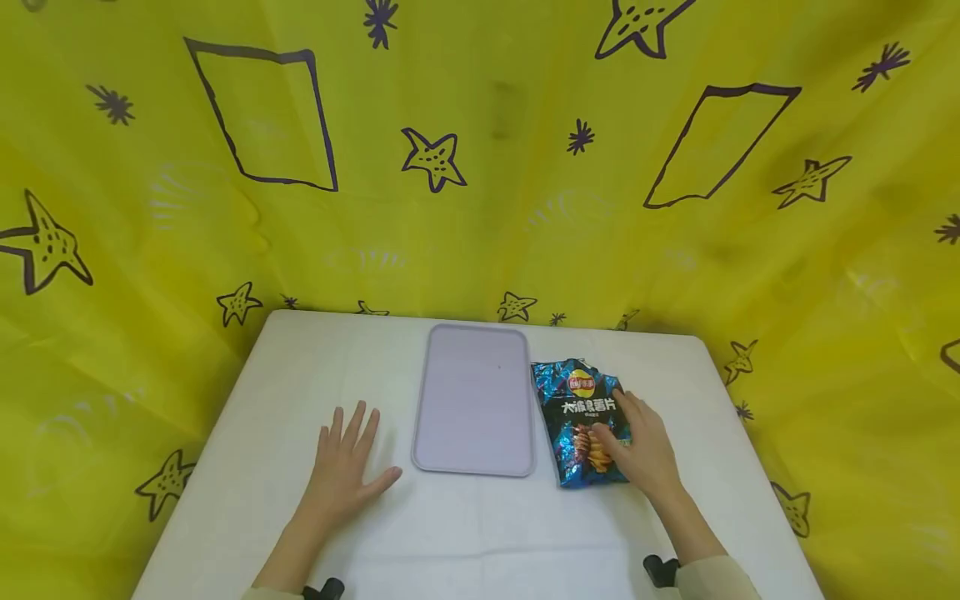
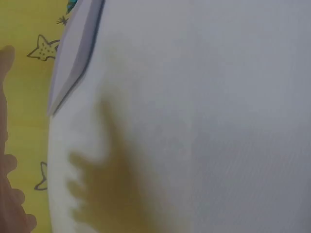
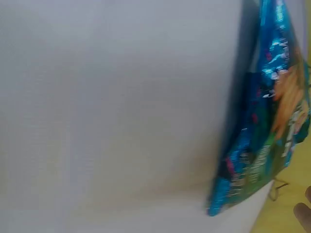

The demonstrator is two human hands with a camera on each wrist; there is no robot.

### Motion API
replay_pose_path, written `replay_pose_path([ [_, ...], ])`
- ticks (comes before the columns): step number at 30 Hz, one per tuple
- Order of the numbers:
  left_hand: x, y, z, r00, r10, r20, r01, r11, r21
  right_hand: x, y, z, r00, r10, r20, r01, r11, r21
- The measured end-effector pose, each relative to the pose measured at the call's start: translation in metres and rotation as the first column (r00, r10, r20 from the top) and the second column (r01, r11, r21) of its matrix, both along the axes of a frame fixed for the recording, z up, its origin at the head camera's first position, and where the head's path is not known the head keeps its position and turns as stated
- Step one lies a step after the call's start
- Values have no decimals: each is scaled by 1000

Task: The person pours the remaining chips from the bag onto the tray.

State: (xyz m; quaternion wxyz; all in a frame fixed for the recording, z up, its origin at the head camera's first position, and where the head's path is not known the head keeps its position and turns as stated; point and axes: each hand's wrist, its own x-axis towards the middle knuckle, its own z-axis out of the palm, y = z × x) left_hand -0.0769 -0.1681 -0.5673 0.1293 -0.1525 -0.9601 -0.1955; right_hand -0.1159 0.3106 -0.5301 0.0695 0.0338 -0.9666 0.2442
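Note:
A blue and black bag of potato chips (image 1: 570, 408) lies on the right half of the table, its front facing up. Over its right side is my right hand (image 1: 647, 446), thumb above the front and fingers spread near the right edge. In the right wrist view, the fingertips (image 3: 303, 214) appear apart from the chip bag (image 3: 272, 121). My left hand (image 1: 345, 471) hovers above the table with fingers spread and holds nothing; the left wrist view catches its fingers (image 2: 10, 194) at the edge. Between the hands lies a pale lilac tray (image 1: 474, 400).
The white-covered table (image 1: 480, 521) has rounded far corners. Behind and beside it hangs a yellow curtain (image 1: 480, 242) printed with stars and outlined shapes. The chip bag lies close to the tray's right rim. Black straps show at both wrists.

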Motion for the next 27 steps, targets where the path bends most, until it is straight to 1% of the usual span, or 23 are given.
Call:
replay_pose_path([
  [4,0,13,-9,998,-26,51,25,999,32,-1,11,-15,998,-43,55,45,998,-50],
  [6,0,20,-13,996,-41,82,37,998,49,-2,15,-19,996,-60,72,65,995,-75],
  [9,-1,28,-19,991,-57,125,52,998,41,-4,19,-24,991,-92,97,101,991,-92],
  [15,-2,40,-27,986,-68,151,60,997,57,-5,23,-30,979,-124,163,145,981,-126],
  [17,-2,43,-28,984,-68,167,57,996,69,-6,24,-31,972,-129,197,159,977,-145],
  [21,-1,49,-31,978,-57,201,48,998,51,-7,25,-32,953,-153,260,202,965,-170],
  [27,0,54,-34,977,-50,207,43,998,38,-9,26,-36,926,-195,324,272,938,-212],
])
